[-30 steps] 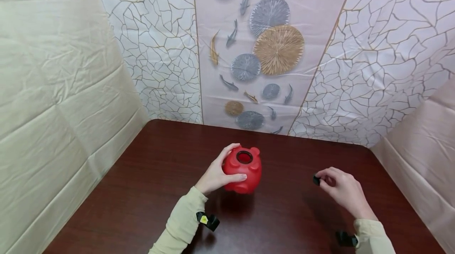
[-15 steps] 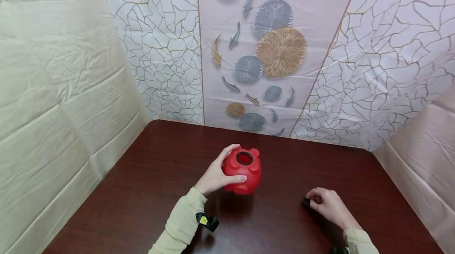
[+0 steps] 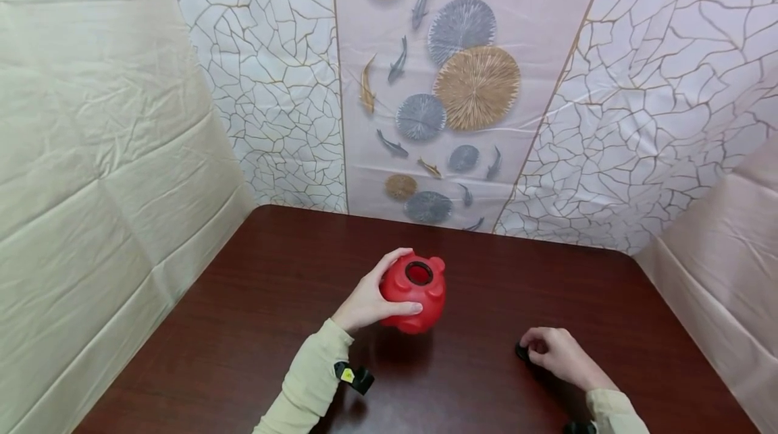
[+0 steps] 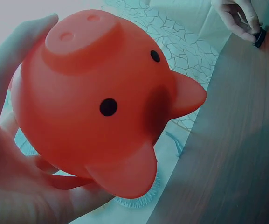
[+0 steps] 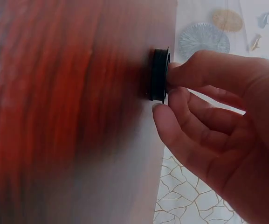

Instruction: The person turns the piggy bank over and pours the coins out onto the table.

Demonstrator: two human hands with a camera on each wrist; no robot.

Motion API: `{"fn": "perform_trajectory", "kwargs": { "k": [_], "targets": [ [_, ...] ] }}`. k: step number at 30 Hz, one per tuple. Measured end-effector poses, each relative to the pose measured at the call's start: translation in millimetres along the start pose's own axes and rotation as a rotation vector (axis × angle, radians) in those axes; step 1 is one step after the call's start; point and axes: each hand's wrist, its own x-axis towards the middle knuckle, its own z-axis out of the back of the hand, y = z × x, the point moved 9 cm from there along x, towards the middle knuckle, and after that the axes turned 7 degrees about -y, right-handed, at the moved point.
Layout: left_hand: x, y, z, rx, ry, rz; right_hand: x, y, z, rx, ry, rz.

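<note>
My left hand (image 3: 369, 299) grips a red piggy bank (image 3: 433, 306) from its left side, thumb across the front and fingers round the back, holding it over the table. The bank's round black-rimmed hole (image 3: 419, 273) faces up toward the head camera. In the left wrist view the piggy bank (image 4: 73, 121) shows its snout, black eyes and two ears. To the right, my right hand (image 3: 562, 356) is low by the tabletop. Its thumb and fingertips pinch a round black plug (image 5: 159, 74), whose flat side is right at the wood; in the head view the plug (image 3: 521, 351) is partly covered by the fingers.
The dark reddish-brown table (image 3: 292, 272) has rounded back corners. A patterned cloth (image 3: 377, 150) hangs behind it, and a pale creased cloth (image 3: 109, 150) runs along the left side. Each wrist wears a small black camera (image 3: 362, 380).
My right hand has come down and slightly left, bringing the black plug from above the table to its surface. The left hand keeps the piggy bank almost still.
</note>
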Motion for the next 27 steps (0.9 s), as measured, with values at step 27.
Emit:
{"fn": "perform_trajectory", "kwargs": {
  "k": [27],
  "targets": [
    [0.8,-0.8,3.4,0.006,-0.055,-0.008,55.0,140.2,47.4,0.310,-0.379,0.191]
  ]
}}
